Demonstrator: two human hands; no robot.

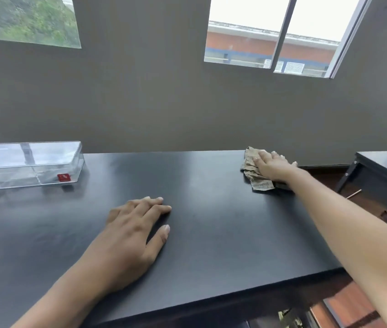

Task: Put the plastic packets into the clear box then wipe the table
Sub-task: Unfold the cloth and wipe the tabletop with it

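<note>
A long clear box [25,165] with a red sticker stands at the far left of the black table [211,221], against the wall. Its contents are hard to make out through the reflections. My right hand [274,166] reaches to the table's far right corner and presses flat on a crumpled brown paper cloth [255,174]. My left hand [135,235] rests palm down on the table's middle, fingers straight, holding nothing.
A grey wall with windows runs right behind the table. A second dark table [386,169] stands to the right across a narrow gap. The table's right edge drops to a reddish floor [353,304].
</note>
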